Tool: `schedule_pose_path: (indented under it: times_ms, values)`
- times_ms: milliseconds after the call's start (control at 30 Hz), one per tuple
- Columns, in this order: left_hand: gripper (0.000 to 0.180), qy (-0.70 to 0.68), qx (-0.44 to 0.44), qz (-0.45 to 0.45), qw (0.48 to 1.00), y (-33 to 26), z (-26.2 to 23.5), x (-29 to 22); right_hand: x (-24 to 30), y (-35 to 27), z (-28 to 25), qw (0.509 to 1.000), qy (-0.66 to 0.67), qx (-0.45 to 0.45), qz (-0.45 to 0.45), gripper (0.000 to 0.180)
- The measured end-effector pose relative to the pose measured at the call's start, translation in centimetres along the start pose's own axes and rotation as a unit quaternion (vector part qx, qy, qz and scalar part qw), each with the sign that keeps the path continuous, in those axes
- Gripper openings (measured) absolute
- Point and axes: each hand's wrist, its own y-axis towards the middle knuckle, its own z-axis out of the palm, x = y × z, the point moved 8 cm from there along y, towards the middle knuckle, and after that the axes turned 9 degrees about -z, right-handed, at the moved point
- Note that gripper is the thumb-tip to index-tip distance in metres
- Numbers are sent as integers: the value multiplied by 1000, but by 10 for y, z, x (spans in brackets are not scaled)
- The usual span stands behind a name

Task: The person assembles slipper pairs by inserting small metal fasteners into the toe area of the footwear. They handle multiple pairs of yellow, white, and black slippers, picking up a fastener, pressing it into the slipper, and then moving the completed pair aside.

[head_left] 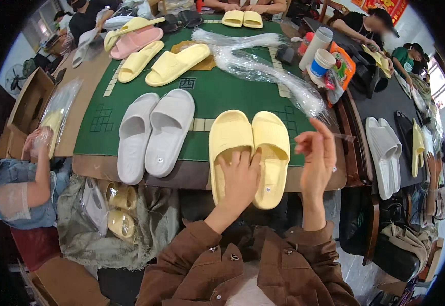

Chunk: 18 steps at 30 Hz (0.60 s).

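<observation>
Grey slippers (155, 137) on green mat (209, 99), at 10 o'clk from L hand (239, 181). L yellow slipper (231, 125) under L hand, toe end pts to 12; fingers in foot hole, can't tell if gripping. R yellow slipper (271, 130) just beside, at 2 o'clk from L hand, 9 o'clk from R hand (315, 160). R hand: up in air, loosely bent, let go.
</observation>
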Motion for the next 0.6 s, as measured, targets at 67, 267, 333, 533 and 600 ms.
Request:
schedule_pose_path:
  times_ms: [67, 267, 333, 533, 600]
  values:
    - [42, 7, -1, -9, 1000, -2, 0, 1, 9, 6, 4, 992, -122, 31, -15, 28]
    - [40, -22, 8, -11, 1000, -2, -2, 1, -38, -21, 23, 915, -372, 136, -77, 27]
    - [39, -20, 20, -13, 1000, -3, 2, 5, -49, -25, 19, 940, -314, 119, -56, 26]
    - [34, 27, -17, -36, 999, 1, -6, 39, -70, -26, -30, 985, -168, 7, 50, 23]
    - [35, 61, -11, -39, 997, 3, -14, 68, -68, -29, -37, 983, -165, 3, 76, 23]
